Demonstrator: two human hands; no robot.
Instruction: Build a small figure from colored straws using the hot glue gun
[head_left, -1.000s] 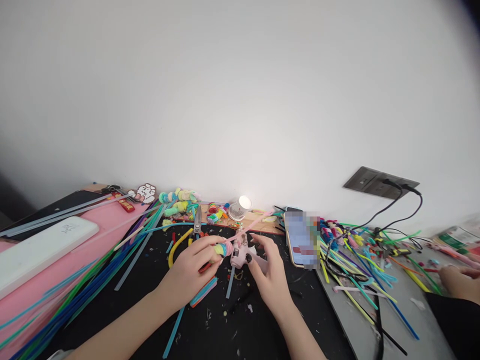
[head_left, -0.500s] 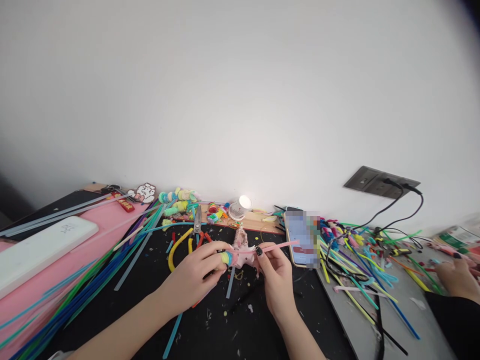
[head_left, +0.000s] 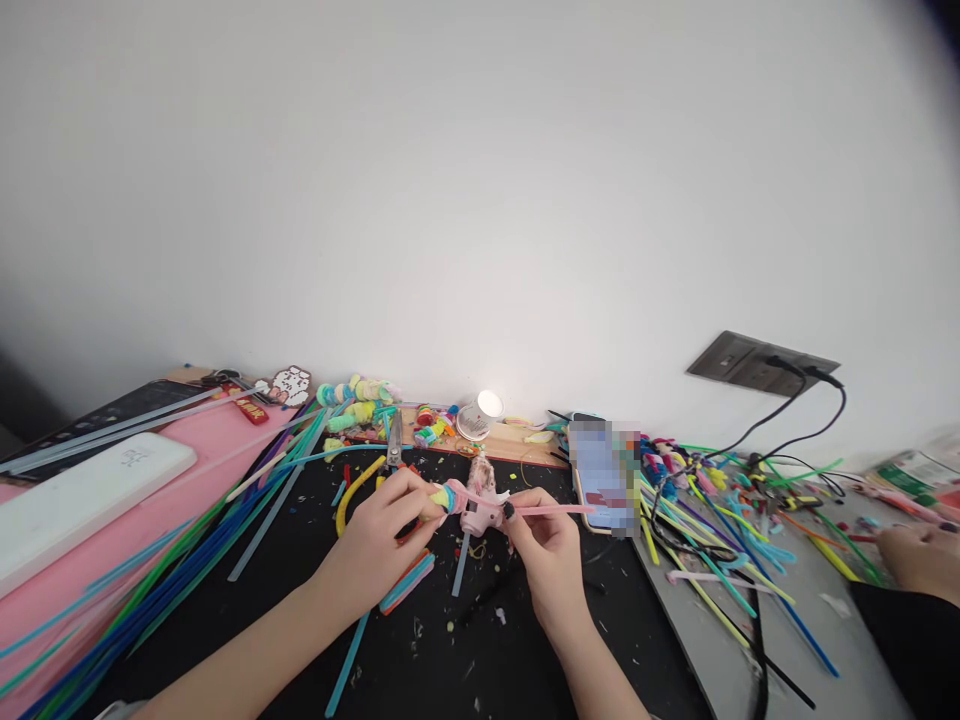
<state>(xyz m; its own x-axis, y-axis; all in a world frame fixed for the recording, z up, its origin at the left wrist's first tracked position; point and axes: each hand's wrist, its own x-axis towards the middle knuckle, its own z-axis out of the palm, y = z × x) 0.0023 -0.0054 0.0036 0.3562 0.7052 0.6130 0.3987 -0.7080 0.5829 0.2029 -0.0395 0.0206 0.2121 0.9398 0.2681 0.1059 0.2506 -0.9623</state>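
Between the fingertips of my left hand is a small pipe-cleaner roll in yellow, blue and pink. A pink pipe cleaner runs from the roll across to the right, and the thumb and fingers of my right hand pinch it partway along, its loose end sticking out past them. Behind and below the strand lies a pale pink glue gun, a clear glue stick protruding toward me. Short blue and orange pieces lie beside my left hand.
Scissors and a paper cup stand near the wall. A phone leans right of my hands. Long pipe cleaners cover both sides. Another person's hand is at far right, below a wall socket with cables.
My left hand has shifted slightly left and turned the roll. The pink strand's free end has dropped to nearly level. The short blue and orange pieces now show more below my left hand.
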